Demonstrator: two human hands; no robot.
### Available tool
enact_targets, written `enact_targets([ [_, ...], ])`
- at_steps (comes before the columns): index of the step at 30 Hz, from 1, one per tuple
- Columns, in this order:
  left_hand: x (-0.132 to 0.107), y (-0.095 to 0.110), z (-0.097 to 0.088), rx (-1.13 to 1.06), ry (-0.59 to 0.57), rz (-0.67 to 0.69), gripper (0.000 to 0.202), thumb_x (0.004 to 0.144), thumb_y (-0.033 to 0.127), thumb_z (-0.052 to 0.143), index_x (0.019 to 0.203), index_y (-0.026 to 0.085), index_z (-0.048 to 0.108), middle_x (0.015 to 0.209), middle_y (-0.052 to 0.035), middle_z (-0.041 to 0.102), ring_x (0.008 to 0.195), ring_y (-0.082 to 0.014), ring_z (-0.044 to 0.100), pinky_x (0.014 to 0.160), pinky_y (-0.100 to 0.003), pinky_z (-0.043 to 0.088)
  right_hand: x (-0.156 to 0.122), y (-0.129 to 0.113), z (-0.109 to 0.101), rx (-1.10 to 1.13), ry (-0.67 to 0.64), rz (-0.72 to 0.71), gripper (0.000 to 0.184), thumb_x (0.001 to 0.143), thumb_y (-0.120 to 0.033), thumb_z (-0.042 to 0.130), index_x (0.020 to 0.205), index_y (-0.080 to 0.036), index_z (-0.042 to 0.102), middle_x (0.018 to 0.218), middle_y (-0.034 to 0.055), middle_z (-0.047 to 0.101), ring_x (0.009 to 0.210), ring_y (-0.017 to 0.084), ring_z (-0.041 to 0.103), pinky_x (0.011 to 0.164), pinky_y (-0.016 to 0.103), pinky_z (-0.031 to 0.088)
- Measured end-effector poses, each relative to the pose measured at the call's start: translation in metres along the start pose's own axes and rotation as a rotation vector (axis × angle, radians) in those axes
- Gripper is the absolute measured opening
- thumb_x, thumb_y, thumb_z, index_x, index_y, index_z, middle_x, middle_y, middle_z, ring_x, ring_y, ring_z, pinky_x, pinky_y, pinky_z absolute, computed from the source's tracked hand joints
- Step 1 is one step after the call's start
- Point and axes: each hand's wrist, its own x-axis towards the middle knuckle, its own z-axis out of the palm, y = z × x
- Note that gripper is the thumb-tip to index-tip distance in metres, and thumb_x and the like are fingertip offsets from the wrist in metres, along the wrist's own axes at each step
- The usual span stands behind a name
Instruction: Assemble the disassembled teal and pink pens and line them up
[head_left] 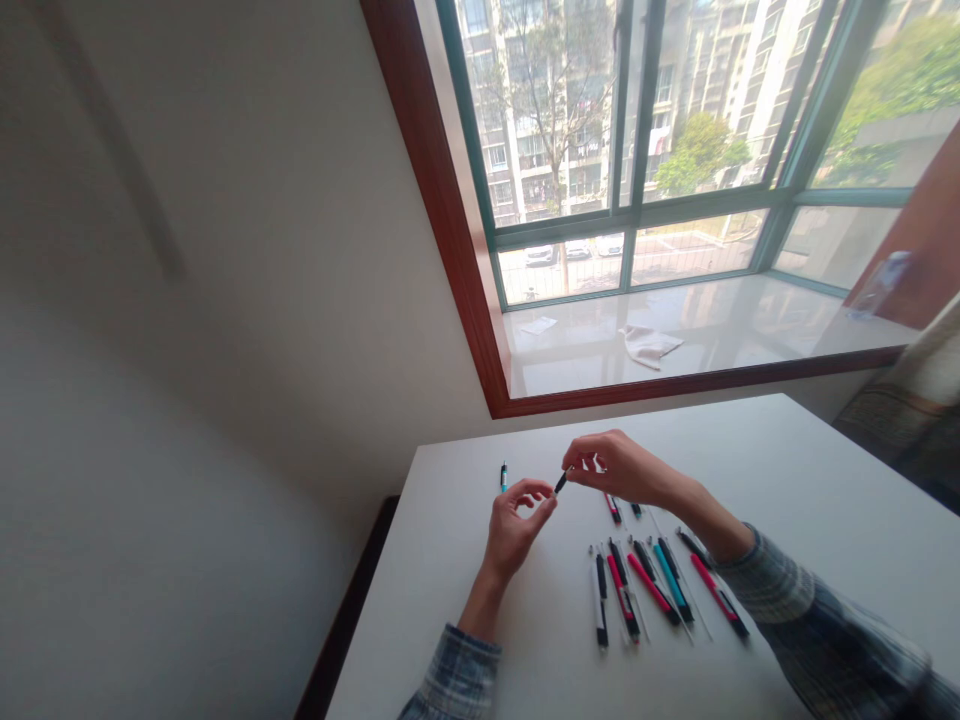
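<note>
Above the white table (pixel 450 560), a short black pen part (pixel 560 484) is pinched at both ends. The fingertips of my left hand (pixel 516 528) grip its lower end. From the upper right, my right hand (pixel 622 468) holds the other end between thumb and fingers. Just behind my left hand lies a teal and black pen (pixel 504 474), partly hidden by the fingers. A red and black pen piece (pixel 613 508) shows below my right hand. Whether the held part is joined to anything is hidden by my fingers.
Several pen parts lie in a row at the right: a white barrel (pixel 600 605), a red barrel (pixel 651 585), a teal barrel (pixel 671 580) and another red one (pixel 716 592), with thin refills among them. A cloth (pixel 651 345) and a bottle (pixel 881 285) are on the windowsill.
</note>
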Motion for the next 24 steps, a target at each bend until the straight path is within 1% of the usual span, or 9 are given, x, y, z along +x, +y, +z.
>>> enact_targets([
  [2, -0.0003, 0.001, -0.0004, 0.005, 0.001, 0.009, 0.016, 0.086, 0.034, 0.071, 0.091, 0.02, 0.076, 0.094, -0.006, 0.076, 0.086, -0.0206, 0.066, 0.077, -0.032, 0.052, 0.0002, -0.0008, -0.0004, -0.001, -0.001, 0.011, 0.021, 0.091, -0.041, 0.07, 0.089, -0.02, 0.074, 0.08, 0.0025, 0.074, 0.07, 0.015, 0.066, 0.064, 0.025, 0.05],
  [5, -0.0006, 0.0028, -0.0008, 0.005, 0.008, 0.01, 0.015, 0.086, 0.034, 0.072, 0.09, 0.02, 0.076, 0.093, -0.0057, 0.076, 0.085, -0.0204, 0.066, 0.076, -0.032, 0.052, 0.0005, -0.0008, -0.0005, 0.022, -0.014, 0.012, 0.023, 0.089, -0.041, 0.071, 0.099, -0.021, 0.074, 0.082, 0.0033, 0.075, 0.071, 0.016, 0.066, 0.064, 0.026, 0.051],
  [9, -0.0005, 0.0034, -0.0008, 0.009, 0.008, 0.015, 0.015, 0.086, 0.034, 0.072, 0.09, 0.02, 0.076, 0.093, -0.0052, 0.077, 0.085, -0.0196, 0.066, 0.077, -0.032, 0.052, 0.0004, 0.0002, -0.0005, -0.012, -0.004, 0.004, 0.017, 0.09, -0.037, 0.071, 0.09, -0.02, 0.074, 0.082, 0.003, 0.075, 0.07, 0.015, 0.066, 0.065, 0.026, 0.05],
  [13, -0.0001, 0.0022, -0.0003, 0.014, 0.011, 0.015, 0.013, 0.086, 0.032, 0.073, 0.089, 0.02, 0.076, 0.093, -0.0049, 0.076, 0.084, -0.0191, 0.065, 0.078, -0.031, 0.051, -0.0001, 0.0005, -0.0005, -0.011, -0.033, -0.02, 0.017, 0.091, -0.032, 0.069, 0.105, -0.022, 0.073, 0.083, 0.0018, 0.075, 0.072, 0.015, 0.067, 0.066, 0.025, 0.051],
  [15, -0.0001, 0.002, -0.0002, 0.02, 0.012, 0.014, 0.013, 0.086, 0.032, 0.072, 0.089, 0.02, 0.076, 0.092, -0.0049, 0.076, 0.084, -0.0192, 0.065, 0.078, -0.031, 0.051, 0.0, 0.0005, 0.0, -0.04, -0.037, -0.02, 0.013, 0.092, -0.032, 0.067, 0.097, -0.021, 0.075, 0.082, 0.0023, 0.076, 0.071, 0.015, 0.068, 0.066, 0.025, 0.05],
  [17, -0.0001, 0.0024, -0.0003, 0.026, 0.007, 0.015, 0.014, 0.086, 0.032, 0.072, 0.09, 0.02, 0.076, 0.092, -0.0051, 0.076, 0.085, -0.0195, 0.065, 0.079, -0.032, 0.051, 0.0002, 0.0004, 0.0006, -0.084, -0.021, 0.001, 0.017, 0.092, -0.036, 0.069, 0.087, -0.02, 0.075, 0.079, 0.0026, 0.075, 0.069, 0.015, 0.067, 0.064, 0.025, 0.049],
  [19, -0.0002, 0.0027, -0.0004, 0.029, 0.004, 0.016, 0.014, 0.086, 0.033, 0.071, 0.09, 0.02, 0.076, 0.093, -0.0054, 0.076, 0.085, -0.0198, 0.065, 0.079, -0.032, 0.051, 0.0003, 0.0002, 0.0007, -0.098, -0.019, 0.008, 0.019, 0.09, -0.039, 0.071, 0.092, -0.021, 0.075, 0.077, 0.0024, 0.075, 0.068, 0.016, 0.067, 0.063, 0.026, 0.049],
  [22, -0.0003, 0.0028, -0.0004, 0.029, 0.011, 0.015, 0.014, 0.086, 0.033, 0.071, 0.09, 0.02, 0.076, 0.092, -0.0051, 0.076, 0.085, -0.0198, 0.065, 0.079, -0.032, 0.051, 0.0001, 0.0, 0.0001, -0.068, -0.049, -0.023, 0.018, 0.091, -0.034, 0.069, 0.104, -0.022, 0.074, 0.082, 0.0025, 0.076, 0.072, 0.016, 0.069, 0.065, 0.025, 0.051],
  [24, -0.0005, 0.0028, -0.0002, 0.032, 0.011, 0.014, 0.013, 0.086, 0.033, 0.072, 0.089, 0.02, 0.076, 0.092, -0.0048, 0.076, 0.085, -0.0198, 0.065, 0.079, -0.032, 0.051, 0.0, 0.0, -0.0004, -0.083, -0.055, -0.02, 0.014, 0.092, -0.033, 0.068, 0.095, -0.021, 0.075, 0.081, 0.0026, 0.075, 0.07, 0.016, 0.068, 0.064, 0.025, 0.05],
])
